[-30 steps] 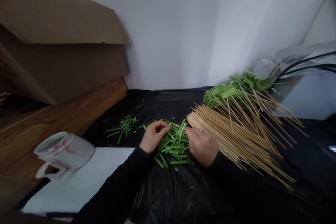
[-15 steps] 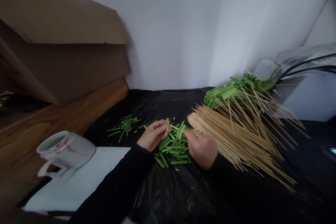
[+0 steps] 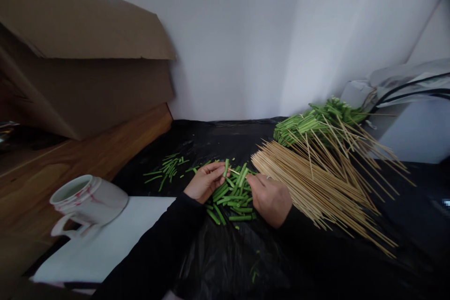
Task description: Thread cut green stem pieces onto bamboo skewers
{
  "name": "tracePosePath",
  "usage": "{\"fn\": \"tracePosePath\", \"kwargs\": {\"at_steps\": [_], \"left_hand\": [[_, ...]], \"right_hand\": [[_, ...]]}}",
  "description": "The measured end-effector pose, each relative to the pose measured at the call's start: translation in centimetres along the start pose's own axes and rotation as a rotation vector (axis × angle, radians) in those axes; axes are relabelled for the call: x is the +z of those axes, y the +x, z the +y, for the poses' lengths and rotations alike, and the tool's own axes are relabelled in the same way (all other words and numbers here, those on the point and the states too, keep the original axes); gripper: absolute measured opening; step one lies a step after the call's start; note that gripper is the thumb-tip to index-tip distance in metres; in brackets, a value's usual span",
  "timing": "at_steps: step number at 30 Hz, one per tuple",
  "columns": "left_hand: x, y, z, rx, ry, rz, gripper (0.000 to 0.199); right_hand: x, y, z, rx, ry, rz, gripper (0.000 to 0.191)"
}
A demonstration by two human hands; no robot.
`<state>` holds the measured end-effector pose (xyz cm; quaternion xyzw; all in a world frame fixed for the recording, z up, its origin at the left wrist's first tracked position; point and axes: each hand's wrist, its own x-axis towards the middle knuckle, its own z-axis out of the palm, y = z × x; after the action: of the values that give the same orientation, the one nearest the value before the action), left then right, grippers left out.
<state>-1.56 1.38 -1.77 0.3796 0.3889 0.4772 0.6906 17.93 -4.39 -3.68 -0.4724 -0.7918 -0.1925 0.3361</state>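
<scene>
My left hand (image 3: 206, 182) pinches a short green stem piece (image 3: 226, 168) upright between thumb and fingers. My right hand (image 3: 270, 197), a ring on one finger, is closed on a thin wooden skewer (image 3: 233, 171) whose far end meets the held piece. Under and between both hands lies a pile of cut green stems (image 3: 234, 201) on black plastic sheeting (image 3: 225, 258). Just right of my right hand, many loose skewers (image 3: 316, 183) lie side by side, some crossing behind.
A heap of green stems on skewers (image 3: 309, 124) lies at the back right. Loose stem pieces (image 3: 169, 167) are scattered left. A white mug (image 3: 94, 201) stands on a white board (image 3: 123, 239); a cardboard box (image 3: 105, 89) is behind.
The stem piece in my left hand has shifted slightly right and leans a little more. Both hands remain in nearly the same place.
</scene>
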Motion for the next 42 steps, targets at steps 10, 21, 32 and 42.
{"fn": "tracePosePath", "kwargs": {"at_steps": [10, 21, 32, 42], "left_hand": [[-0.13, 0.19, -0.33, 0.047, 0.071, 0.008, 0.031], [-0.11, 0.23, -0.28, 0.055, 0.147, 0.005, 0.032], [-0.24, 0.25, -0.36, 0.074, 0.189, -0.017, 0.031], [-0.36, 0.27, -0.36, 0.079, 0.189, -0.024, 0.031]], "right_hand": [[-0.10, 0.03, -0.12, 0.002, -0.007, -0.015, 0.024], [0.06, -0.01, -0.04, -0.003, 0.005, -0.010, 0.023], [0.10, -0.06, 0.09, 0.010, 0.009, -0.006, 0.024], [0.08, -0.06, 0.04, 0.006, -0.016, -0.015, 0.022]]}}
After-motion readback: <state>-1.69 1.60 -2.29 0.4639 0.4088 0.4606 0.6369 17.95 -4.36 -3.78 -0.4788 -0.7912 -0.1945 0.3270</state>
